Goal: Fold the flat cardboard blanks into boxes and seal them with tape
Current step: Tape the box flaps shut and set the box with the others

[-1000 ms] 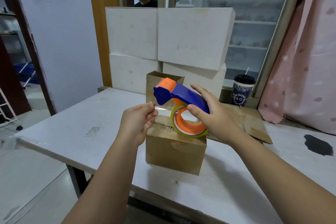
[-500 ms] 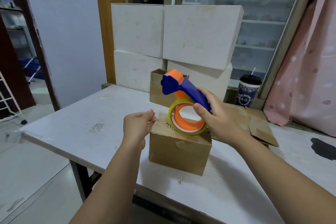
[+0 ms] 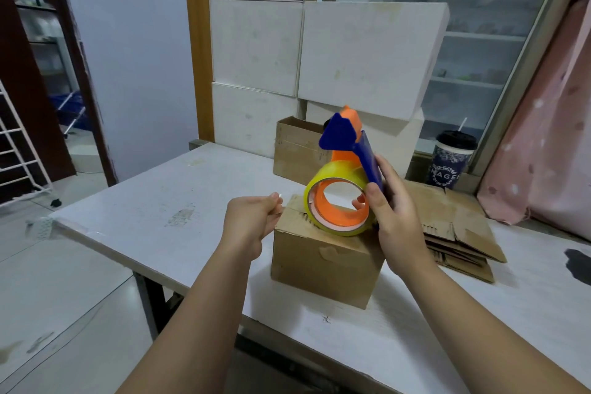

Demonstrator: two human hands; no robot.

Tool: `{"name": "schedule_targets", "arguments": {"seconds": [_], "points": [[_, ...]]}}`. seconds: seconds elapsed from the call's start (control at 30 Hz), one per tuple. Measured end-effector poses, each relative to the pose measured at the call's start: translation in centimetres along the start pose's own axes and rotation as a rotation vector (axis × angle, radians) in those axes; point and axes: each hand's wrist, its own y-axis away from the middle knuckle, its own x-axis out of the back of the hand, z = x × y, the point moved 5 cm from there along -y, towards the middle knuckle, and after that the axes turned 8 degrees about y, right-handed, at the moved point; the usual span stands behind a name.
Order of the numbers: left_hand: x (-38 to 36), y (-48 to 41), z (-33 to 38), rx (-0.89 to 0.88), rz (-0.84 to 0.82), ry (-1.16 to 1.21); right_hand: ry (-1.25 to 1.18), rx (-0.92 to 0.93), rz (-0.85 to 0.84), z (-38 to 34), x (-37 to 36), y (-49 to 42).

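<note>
Centrally: one folded cardboard box (image 3: pixel 323 261), brown, flaps closed, standing on the white table (image 3: pixel 144 201) near its front edge.

- Tape dispenser (image 3: pixel 350 145), blue and orange, held upright over the box top. Its yellow tape roll (image 3: pixel 319 184) meets the top face at the lower rim.
- Right hand (image 3: pixel 398 217): wrapped round the blue handle, thumb in front and fingers behind.
- Left hand (image 3: pixel 252 224): fingers curled, at the box's upper left edge, with thumb and forefinger pinching a small glinting tape end (image 3: pixel 279 196). The strip itself is too clear to trace.
- Flat cardboard blanks (image 3: pixel 463 230): a stack lying just right of the box, behind the right hand.
- Open carton (image 3: pixel 295 153): brown, upright, directly behind the dispenser.
- White foam boxes (image 3: pixel 367 57): stacked in two tiers at the table's far edge.
- Lidded cup (image 3: pixel 452 161) with straw, on the sill to the right.
- Pink curtain (image 3: pixel 550 137), far right.
- Dark stain (image 3: pixel 579 262) on the tabletop, right edge.
</note>
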Motion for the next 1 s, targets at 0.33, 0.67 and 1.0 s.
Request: {"name": "schedule_targets", "arguments": {"seconds": [0.33, 0.67, 1.0], "points": [[-0.3, -0.7, 0.5, -0.026, -0.043, -0.282, 0.149, 0.08, 0.113, -0.2, -0.3, 0.4], [-0.3, -0.7, 0.1, -0.054, -0.013, -0.33, 0.197, 0.058, 0.076, -0.2, -0.4, 0.2], [-0.5, -1.3, 0.0, -0.173, -0.041, -0.592, 0.191, 0.029, 0.078, -0.3, -0.5, 0.3]]}}
